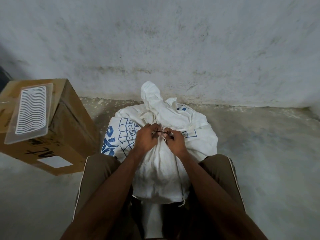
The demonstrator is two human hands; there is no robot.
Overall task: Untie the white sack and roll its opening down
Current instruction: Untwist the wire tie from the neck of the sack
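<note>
A full white woven sack (161,163) with blue print stands on the floor between my knees, close to the wall. Its neck is gathered and bound, and the loose top (152,97) flops up and away from me. A thin dark tie (160,131) runs across the knot at the neck. My left hand (146,138) pinches the tie's left end with curled fingers. On the other side, my right hand (174,140) pinches the right end, its fingers curled against the bunched cloth. The knot itself is partly hidden by my fingers.
A brown cardboard box (69,135) lies tilted at the left, with a clear plastic tray (31,111) resting on top. A rough whitewashed wall (173,49) rises just behind the sack. Bare concrete floor (268,153) spreads to the right.
</note>
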